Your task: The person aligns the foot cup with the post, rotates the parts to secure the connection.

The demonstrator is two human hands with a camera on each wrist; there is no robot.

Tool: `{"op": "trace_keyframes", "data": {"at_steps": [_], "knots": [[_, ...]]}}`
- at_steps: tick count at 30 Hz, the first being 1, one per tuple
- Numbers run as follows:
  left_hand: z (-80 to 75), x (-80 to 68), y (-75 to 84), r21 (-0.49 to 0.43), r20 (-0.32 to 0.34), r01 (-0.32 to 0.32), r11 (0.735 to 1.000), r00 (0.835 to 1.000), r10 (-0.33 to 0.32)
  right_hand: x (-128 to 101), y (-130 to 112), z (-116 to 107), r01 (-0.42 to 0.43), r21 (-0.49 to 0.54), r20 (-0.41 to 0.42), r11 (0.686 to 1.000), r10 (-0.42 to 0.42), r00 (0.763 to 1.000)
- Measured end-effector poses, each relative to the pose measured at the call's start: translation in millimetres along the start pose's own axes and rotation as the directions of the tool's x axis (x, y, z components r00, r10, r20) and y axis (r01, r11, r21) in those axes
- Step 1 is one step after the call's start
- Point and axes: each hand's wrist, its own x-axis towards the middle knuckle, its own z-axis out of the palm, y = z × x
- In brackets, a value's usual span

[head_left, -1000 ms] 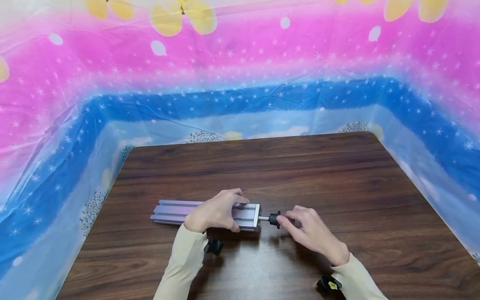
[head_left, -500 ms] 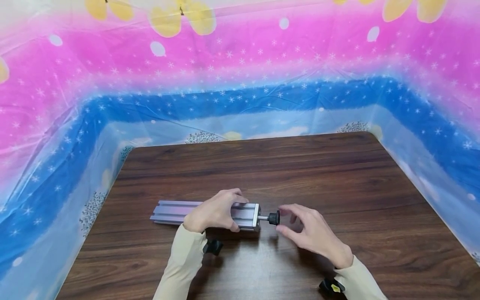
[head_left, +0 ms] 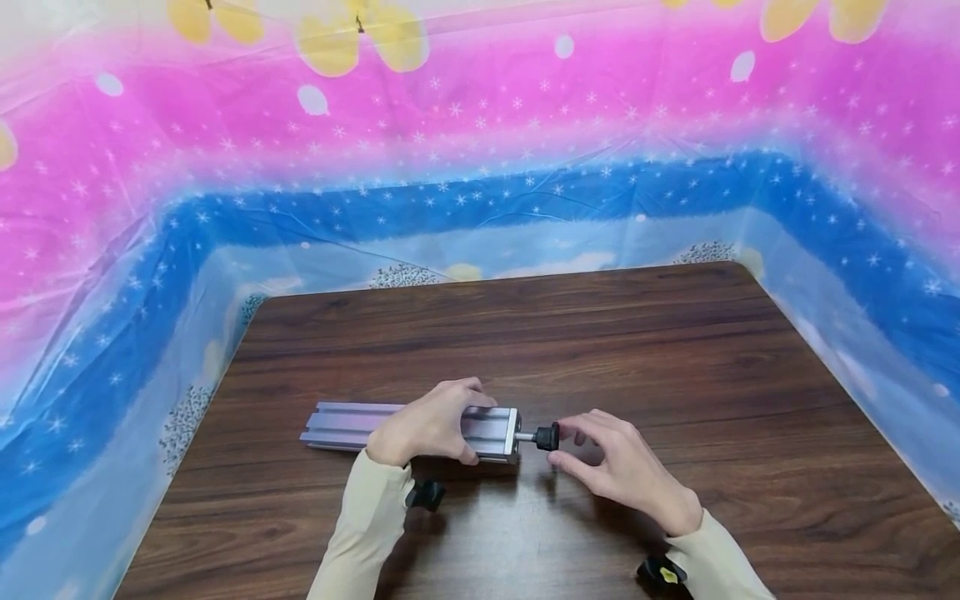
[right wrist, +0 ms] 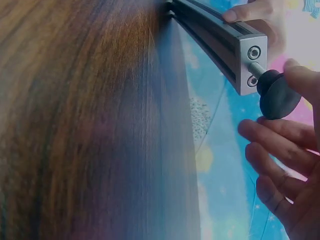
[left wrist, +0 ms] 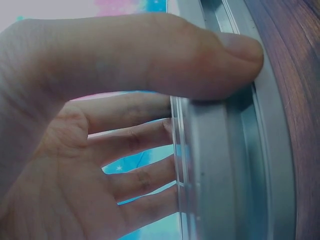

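A silver slotted aluminium profile [head_left: 486, 428] lies lengthwise on the table. My left hand [head_left: 427, 422] grips it from above near its right end, the thumb [left wrist: 220, 65] on the near side and the fingers on the far side. From the plate at that end projects a levelling foot, with a threaded metal stem [right wrist: 256, 69] and a round black base [right wrist: 280, 97]. My right hand [head_left: 626, 471] holds the black base by its rim, thumb and forefinger at opposite sides. Its other fingers [right wrist: 272, 165] are spread behind the base.
The dark wood-grain table [head_left: 480, 333] lies beneath everything. A printed pink and blue cloth [head_left: 480, 200] surrounds its back and sides. Black wrist devices [head_left: 426, 496] sit beneath both wrists. Two bolt heads [right wrist: 254, 52] flank the stem on the end plate.
My right fingers let go of the black base and spread, then came back around its rim, slightly further left. The left hand and the profile have stayed in place.
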Motion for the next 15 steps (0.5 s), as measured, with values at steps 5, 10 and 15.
{"op": "trace_keyframes", "data": {"at_steps": [5, 10, 15], "knots": [[1.1, 1.2, -0.1, 0.006, -0.001, -0.013, 1.000, 1.000, 0.013, 3.0, -0.4, 2.0, -0.040, -0.006, 0.017, 0.999, 0.040, 0.999], [0.5, 1.7, 0.7, 0.013, 0.001, -0.016, 1.000, 1.000, 0.016, 5.4, -0.4, 3.6, -0.058, -0.053, 0.029, 0.997, 0.059, 0.998], [0.5, 2.2, 0.1, 0.021, 0.006, -0.020, 1.000, 1.000, 0.020, 6.9, -3.0, 2.7, -0.108, -0.083, 0.062, 0.991, 0.113, 0.992]]}}
